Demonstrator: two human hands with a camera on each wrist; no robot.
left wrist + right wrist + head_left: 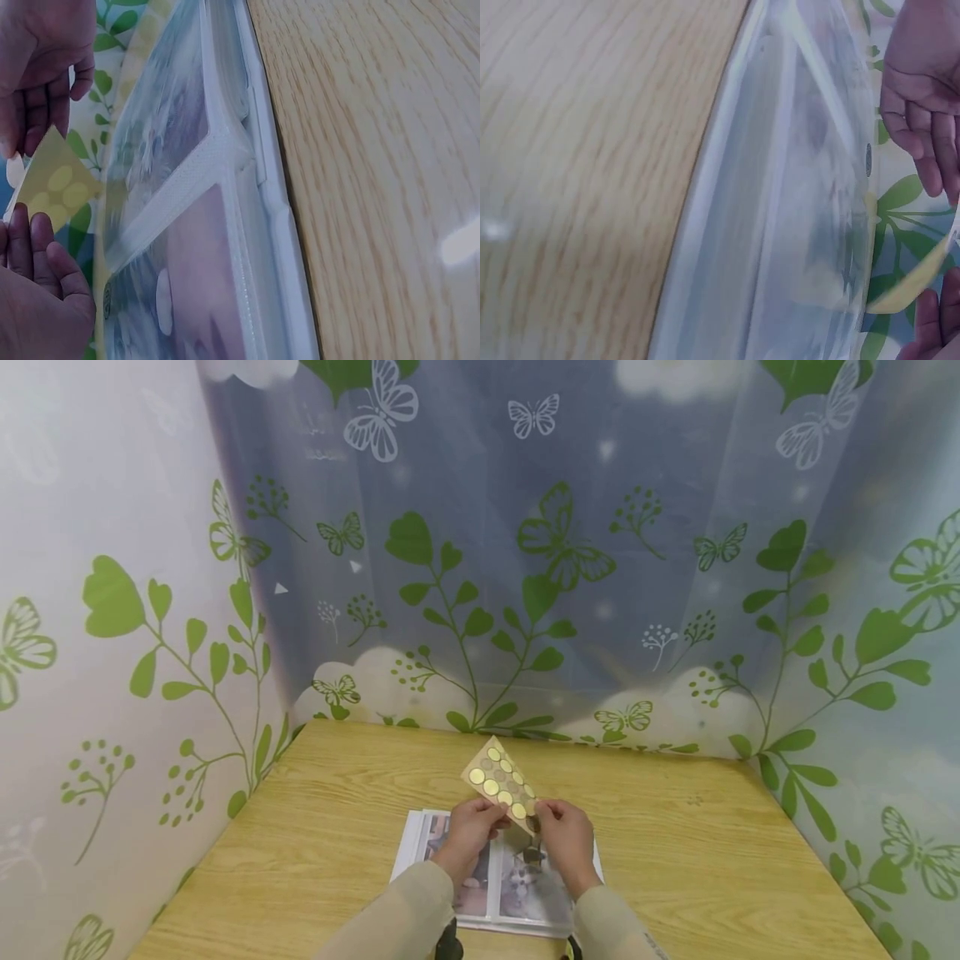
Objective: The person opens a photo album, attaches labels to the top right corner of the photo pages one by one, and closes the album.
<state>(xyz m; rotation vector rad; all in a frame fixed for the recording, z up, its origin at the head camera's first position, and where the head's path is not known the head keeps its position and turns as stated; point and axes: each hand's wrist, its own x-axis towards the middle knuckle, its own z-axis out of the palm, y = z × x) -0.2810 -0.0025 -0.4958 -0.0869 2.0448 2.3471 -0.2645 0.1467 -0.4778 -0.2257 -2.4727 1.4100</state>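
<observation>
A sheet of round gold stickers (495, 781) is held tilted above an open photo album (493, 893). Several of its circles look dull brown, others shiny gold. My left hand (471, 833) pinches the sheet's lower edge, thumb on top. At the lower right corner my right hand (570, 842) has its fingertips close together on what looks like one round sticker. In the left wrist view, a small pale disc (15, 171) shows at those fingertips, beside the yellowish sheet (56, 184). The fingers partly hide that corner.
The album's clear pockets (169, 217) hold photos, and its pages lie spread on a wood-grain table (697, 852). Butterfly-and-leaf curtains (495, 568) close in the back and both sides. Dark objects (450, 942) poke in at the bottom edge, near the sleeves.
</observation>
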